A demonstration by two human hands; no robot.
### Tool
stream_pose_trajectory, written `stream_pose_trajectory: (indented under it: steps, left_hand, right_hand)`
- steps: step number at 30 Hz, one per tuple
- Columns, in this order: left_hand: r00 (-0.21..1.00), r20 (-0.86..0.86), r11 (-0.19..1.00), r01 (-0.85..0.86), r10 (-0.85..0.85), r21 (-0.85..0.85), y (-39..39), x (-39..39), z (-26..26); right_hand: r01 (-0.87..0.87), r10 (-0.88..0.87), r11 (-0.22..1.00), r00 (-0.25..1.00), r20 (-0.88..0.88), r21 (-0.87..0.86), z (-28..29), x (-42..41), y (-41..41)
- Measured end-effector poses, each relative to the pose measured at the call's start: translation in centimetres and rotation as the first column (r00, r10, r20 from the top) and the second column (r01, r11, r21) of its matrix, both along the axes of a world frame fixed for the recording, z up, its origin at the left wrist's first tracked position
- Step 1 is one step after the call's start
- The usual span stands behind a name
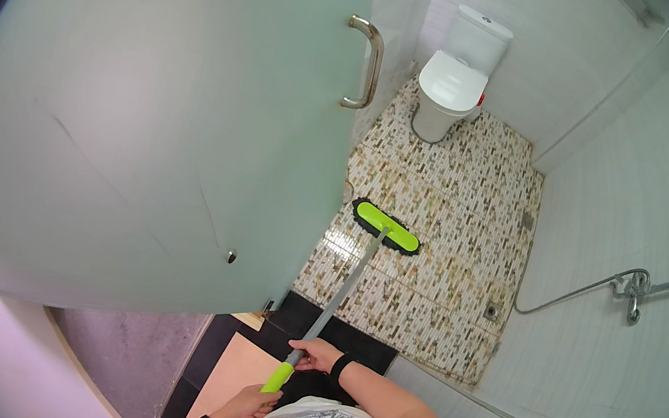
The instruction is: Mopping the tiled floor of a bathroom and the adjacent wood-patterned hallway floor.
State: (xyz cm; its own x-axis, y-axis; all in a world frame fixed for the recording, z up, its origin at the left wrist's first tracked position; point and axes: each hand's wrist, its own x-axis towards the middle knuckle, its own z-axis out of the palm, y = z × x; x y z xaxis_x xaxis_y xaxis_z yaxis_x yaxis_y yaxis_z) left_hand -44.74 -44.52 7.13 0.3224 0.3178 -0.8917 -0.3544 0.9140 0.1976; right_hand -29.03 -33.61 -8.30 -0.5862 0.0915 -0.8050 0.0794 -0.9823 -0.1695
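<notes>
A long-handled floor brush or mop with a lime-green head [403,236] and a dark fringe lies against the mosaic-patterned tile floor [461,189]. From the head, its grey pole [343,288] runs back towards my body and ends in a lime-green grip [279,377]. My left hand [246,407] is wrapped around that grip, low in the picture. Further up, my right hand [319,356] holds the grey pole just above the grip. A dark band circles each wrist.
On the left, a frosted glass door [160,118] with a metal handle [372,65] fills much of the view. A white toilet [453,84] stands at the far wall. To the right are a shower mixer [634,289] with its hose and a floor drain [492,311]. A black threshold [348,334] borders the tiles.
</notes>
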Motion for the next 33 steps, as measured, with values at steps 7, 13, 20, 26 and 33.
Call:
stream_pose_trajectory:
  steps: [7, 13, 20, 26, 33]
  left_hand:
    - [0.999, -0.012, 0.996, -0.052, 0.053, 0.067, 5.3, 1.6, -3.8]
    - [0.995, -0.001, 0.981, -0.094, 0.096, 0.167, 15.2, 5.4, -6.3]
    - [0.994, -0.042, 0.963, -0.087, 0.101, 0.255, 28.4, 10.5, -11.0]
    - [0.992, 0.034, 0.954, -0.126, 0.121, 0.273, 34.6, 11.3, -11.0]
    - [0.989, -0.013, 0.959, -0.142, 0.15, 0.246, 27.2, 6.7, -8.2]
  right_hand:
    - [0.055, -0.069, 0.995, 0.984, 0.161, 0.088, -1.3, 0.4, 5.8]
    - [0.228, -0.265, 0.953, 0.946, 0.185, 0.201, -2.2, 2.7, 14.0]
    - [0.371, -0.464, 0.808, 0.88, 0.106, 0.457, -1.1, 5.6, 23.2]
    - [0.531, -0.589, 0.728, 0.808, 0.001, 0.433, 0.4, 6.2, 28.4]
    - [0.432, -0.459, 0.815, 0.888, -0.023, 0.387, 0.0, 1.9, 22.3]
